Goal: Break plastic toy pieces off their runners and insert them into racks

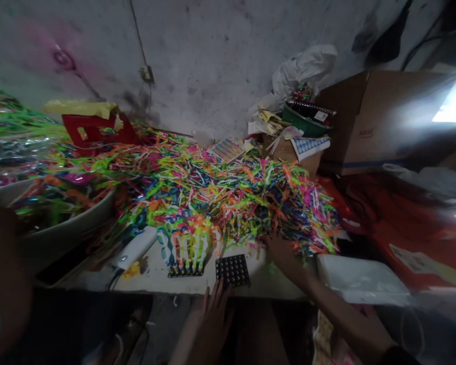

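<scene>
My left hand rests its outstretched fingers on the near edge of a black grid tray with rows of round cells. My right hand reaches into the near side of a large pile of small colourful plastic pieces; its fingertips are lost among them, so I cannot see whether it holds one. Left of the grid tray, a second black tray carries several upright plastic figures in yellow, orange, white and blue. The exact kind of these pieces is too blurred to tell.
A white box-shaped device with a cable lies left of the trays. At the left stands a large tub of pieces; behind it are a red crate and a pink fan. Cardboard boxes and a white package are at the right.
</scene>
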Available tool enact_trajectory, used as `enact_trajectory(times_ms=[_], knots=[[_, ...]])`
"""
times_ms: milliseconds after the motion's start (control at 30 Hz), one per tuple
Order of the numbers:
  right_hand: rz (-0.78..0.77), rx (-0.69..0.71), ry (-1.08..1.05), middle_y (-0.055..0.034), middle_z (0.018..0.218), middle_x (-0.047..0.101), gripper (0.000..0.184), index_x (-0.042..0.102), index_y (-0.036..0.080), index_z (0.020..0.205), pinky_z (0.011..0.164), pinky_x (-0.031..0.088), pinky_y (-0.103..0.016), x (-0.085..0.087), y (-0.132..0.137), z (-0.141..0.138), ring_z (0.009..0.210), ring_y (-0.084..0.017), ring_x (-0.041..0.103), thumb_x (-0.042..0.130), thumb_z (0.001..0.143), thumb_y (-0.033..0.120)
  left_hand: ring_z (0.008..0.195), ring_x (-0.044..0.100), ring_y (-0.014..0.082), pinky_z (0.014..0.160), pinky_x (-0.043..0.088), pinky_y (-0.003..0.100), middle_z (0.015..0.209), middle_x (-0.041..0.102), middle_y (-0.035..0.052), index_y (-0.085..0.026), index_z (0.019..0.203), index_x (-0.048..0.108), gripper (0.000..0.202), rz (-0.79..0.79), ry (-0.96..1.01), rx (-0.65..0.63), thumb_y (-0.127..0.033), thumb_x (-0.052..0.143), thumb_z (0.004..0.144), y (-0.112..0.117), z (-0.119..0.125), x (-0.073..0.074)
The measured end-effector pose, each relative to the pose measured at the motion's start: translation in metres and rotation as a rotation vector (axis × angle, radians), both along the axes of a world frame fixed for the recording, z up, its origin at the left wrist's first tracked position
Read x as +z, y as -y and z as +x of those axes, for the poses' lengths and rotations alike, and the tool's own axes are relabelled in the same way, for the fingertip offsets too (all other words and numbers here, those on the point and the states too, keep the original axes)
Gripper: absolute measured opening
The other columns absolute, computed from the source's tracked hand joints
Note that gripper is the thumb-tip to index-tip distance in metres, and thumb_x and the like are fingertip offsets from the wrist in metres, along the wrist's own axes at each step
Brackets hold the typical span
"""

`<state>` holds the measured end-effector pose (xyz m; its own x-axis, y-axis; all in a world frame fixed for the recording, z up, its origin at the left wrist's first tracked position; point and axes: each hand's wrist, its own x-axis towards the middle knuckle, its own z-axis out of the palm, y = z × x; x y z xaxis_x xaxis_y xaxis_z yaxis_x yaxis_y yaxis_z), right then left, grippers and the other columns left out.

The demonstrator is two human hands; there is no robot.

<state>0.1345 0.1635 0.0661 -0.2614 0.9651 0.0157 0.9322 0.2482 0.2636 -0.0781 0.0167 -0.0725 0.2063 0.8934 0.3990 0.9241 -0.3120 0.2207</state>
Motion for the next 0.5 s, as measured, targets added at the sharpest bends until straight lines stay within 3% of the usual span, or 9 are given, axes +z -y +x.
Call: enact_trajectory(times_ms=[167, 333, 500], knots=[[0.014, 0.048, 0.046, -0.0139, 0.110, 0.059, 0.035, 0.055, 0.016, 0.113, 0.072, 0.051, -0.034, 0.011, 0.017, 0.023, 0.102, -0.026, 0.055, 0.047, 0.080, 0.006, 0.133, 0.027, 0.0229, 0.104, 0.029, 0.047, 0.145, 0.032, 0.0082, -0.024, 0.138, 0.028, 0.057, 0.012, -0.011, 0.003, -0.015, 0.041, 0.084, -0.001, -0.001, -0.004], [0.025, 0.104, 0.059, -0.0141, 0.108, 0.058, 0.043, 0.046, 0.016, 0.124, 0.070, 0.050, -0.033, 0.017, 0.027, 0.041, 0.099, -0.025, 0.055, 0.045, 0.082, 0.007, 0.132, 0.029, 0.0230, 0.104, 0.030, 0.047, 0.144, 0.033, 0.0080, -0.024, 0.139, 0.025, 0.058, 0.038, -0.008, 0.000, -0.018, 0.041, 0.084, -0.002, -0.001, -0.005], [-0.074, 0.126, 0.003, -0.0130, 0.110, 0.059, 0.046, 0.045, 0.017, 0.126, 0.071, 0.049, -0.031, 0.032, 0.026, 0.061, 0.100, -0.025, 0.054, 0.044, 0.081, 0.007, 0.129, 0.035, 0.0241, 0.101, 0.034, 0.048, 0.140, 0.039, 0.0101, -0.023, 0.138, 0.028, 0.056, 0.055, -0.040, -0.009, -0.017, 0.041, 0.083, -0.003, -0.002, -0.003]])
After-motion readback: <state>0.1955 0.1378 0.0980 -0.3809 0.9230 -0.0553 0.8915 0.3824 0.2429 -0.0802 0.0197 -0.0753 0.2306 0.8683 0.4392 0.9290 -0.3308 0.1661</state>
